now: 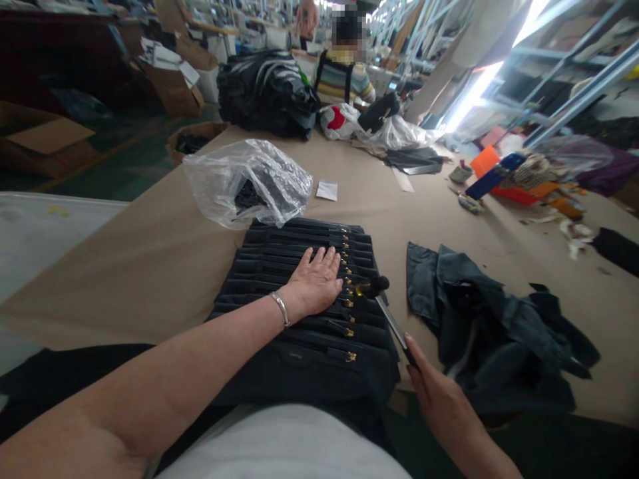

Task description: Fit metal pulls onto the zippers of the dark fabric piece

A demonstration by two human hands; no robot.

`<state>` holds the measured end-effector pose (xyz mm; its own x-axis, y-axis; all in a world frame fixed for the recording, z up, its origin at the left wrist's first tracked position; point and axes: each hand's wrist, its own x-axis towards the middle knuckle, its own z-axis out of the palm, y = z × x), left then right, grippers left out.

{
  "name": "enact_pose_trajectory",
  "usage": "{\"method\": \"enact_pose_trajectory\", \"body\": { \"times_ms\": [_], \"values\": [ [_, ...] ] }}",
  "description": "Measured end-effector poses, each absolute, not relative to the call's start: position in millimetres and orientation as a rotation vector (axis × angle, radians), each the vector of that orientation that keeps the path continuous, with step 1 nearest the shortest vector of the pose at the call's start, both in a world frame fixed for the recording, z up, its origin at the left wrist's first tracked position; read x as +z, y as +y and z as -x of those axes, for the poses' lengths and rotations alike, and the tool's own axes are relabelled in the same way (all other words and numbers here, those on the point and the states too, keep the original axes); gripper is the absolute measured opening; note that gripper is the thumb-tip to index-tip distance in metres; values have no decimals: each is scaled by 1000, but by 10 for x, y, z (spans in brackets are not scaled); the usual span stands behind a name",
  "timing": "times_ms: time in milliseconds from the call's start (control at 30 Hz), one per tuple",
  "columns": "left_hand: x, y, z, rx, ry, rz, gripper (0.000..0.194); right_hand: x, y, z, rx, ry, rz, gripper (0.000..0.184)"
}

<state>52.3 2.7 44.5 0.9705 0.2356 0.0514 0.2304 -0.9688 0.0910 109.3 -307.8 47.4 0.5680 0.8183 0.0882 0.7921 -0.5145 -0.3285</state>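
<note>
Several dark zippered fabric pieces (pixel 309 359) lie overlapped in a stack on the table, their gold zipper pulls lined up along the right side. My left hand (pixel 315 283) rests flat on the stack, fingers stretched out, close to the zipper pulls. In my right hand (pixel 433 382) is a small hammer (pixel 392 322), its fingers wrapped round the dark handle. The hammer's head, dark with a yellow end, is over the right edge of the stack beside the zipper pulls. Whether it touches the fabric I cannot tell.
A clear plastic bag (pixel 264 179) lies just beyond the stack. Crumpled dark fabric (pixel 494 326) is on the brown table (pixel 164 253) at the right. Farther back are an orange bin (pixel 524 193), a big dark fabric pile (pixel 267 93) and a seated person (pixel 342 73). Cardboard boxes (pixel 47 140) stand left.
</note>
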Motion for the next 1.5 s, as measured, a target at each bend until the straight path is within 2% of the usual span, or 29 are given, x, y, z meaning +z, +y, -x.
{"method": "enact_pose_trajectory", "body": {
  "times_ms": [67, 233, 367, 500, 600, 900, 1100, 1267, 1400, 1500],
  "values": [
    [463, 41, -532, 81, 361, -3032, 59, 491, -3134, -1132, 191, -1237, 2527, 48],
    [708, -3, -471, 70, 352, -3002, 58, 693, -3250, -1031, 78, -1162, 2416, 49],
    [894, -297, -189, 130, 159, -3002, 58, 658, -3315, -845, 160, -1240, 2382, 49],
    [750, -548, 145, 18, 49, -3013, 60, 432, -3352, -737, 141, -1257, 2410, 48],
    [576, -578, 259, 70, 86, -3048, 59, 365, -3343, -729, 121, -1255, 2431, 48],
    [526, -561, 259, 183, 86, -3083, 55, 547, -3219, -699, -117, -1339, 2298, 54],
    [480, -559, 259, 203, 83, -3092, 55, 592, -3235, -770, 18, -1464, 2364, 49],
    [477, -561, 270, 245, 75, -3082, 54, 641, -3374, -619, -165, -1417, 2300, 53],
    [468, -559, 277, 249, 71, -3074, 54, 612, -3396, -536, 29, -1498, 2386, 50],
    [461, -556, 279, 265, 54, -3088, 54, 669, -3430, -479, 16, -1442, 2396, 50]
  ]
}}
